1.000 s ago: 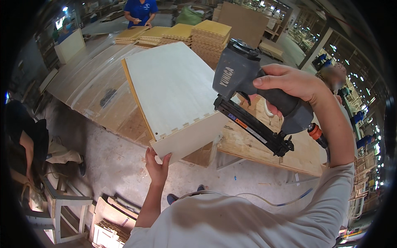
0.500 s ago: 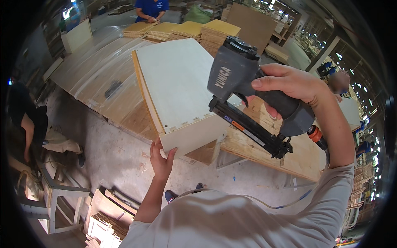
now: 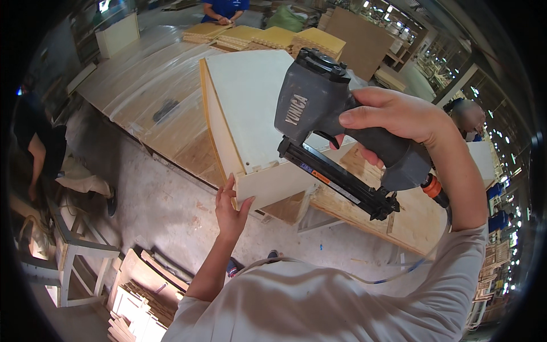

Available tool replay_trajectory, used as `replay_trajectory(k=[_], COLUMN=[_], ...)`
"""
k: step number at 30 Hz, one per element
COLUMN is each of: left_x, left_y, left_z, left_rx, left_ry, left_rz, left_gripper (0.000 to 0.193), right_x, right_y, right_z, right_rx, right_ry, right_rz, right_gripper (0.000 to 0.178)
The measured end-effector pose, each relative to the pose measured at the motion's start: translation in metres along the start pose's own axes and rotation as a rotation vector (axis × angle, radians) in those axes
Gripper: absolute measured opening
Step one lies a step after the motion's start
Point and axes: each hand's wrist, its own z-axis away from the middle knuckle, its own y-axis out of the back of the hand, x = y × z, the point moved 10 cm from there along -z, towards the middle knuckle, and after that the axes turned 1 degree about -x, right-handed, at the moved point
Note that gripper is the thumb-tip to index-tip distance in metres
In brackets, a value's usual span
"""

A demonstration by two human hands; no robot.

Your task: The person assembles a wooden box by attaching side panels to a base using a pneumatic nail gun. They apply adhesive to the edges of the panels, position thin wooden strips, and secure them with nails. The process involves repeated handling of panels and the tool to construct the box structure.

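- By the left hand (image 3: 231, 211), half closed, the near-left corner is gripped between thumb and fingers.
- The white box (image 3: 245, 97), seen over the wooden table (image 3: 182, 139), is judged stiff, fairly light and smooth; best held by its corners.
- The nail gun (image 3: 316, 102), probably heavy, is gripped around its handle by the right hand (image 3: 393, 117), fingers wrapped.

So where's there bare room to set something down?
Left, the table between the white panel and the white box looks free, save a dark patch. Right, so does plywood beyond the nail gun's lower end. Crowded: the far side, under stacked boards, and around the left hand on the box.
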Motion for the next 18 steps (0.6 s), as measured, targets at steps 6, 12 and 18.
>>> replay_trajectory(k=[6, 12, 18], left_x=[0.007, 0.011, 0.009], left_y=[0.001, 0.002, 0.002], left_z=[-0.002, -0.002, -0.002], left_rx=[0.010, 0.008, 0.022], left_ry=[0.002, 0.006, 0.001], left_rz=[0.021, 0.001, 0.011], left_gripper=[0.039, 0.038, 0.039], right_x=[-0.016, -0.017, -0.008], right_y=[-0.010, -0.019, -0.019], right_z=[0.000, -0.003, -0.005], right_rx=[-0.057, -0.079, -0.101], right_ry=[0.053, 0.016, 0.002], right_rz=[0.042, 0.080, 0.083], right_gripper=[0.034, 0.035, 0.034])
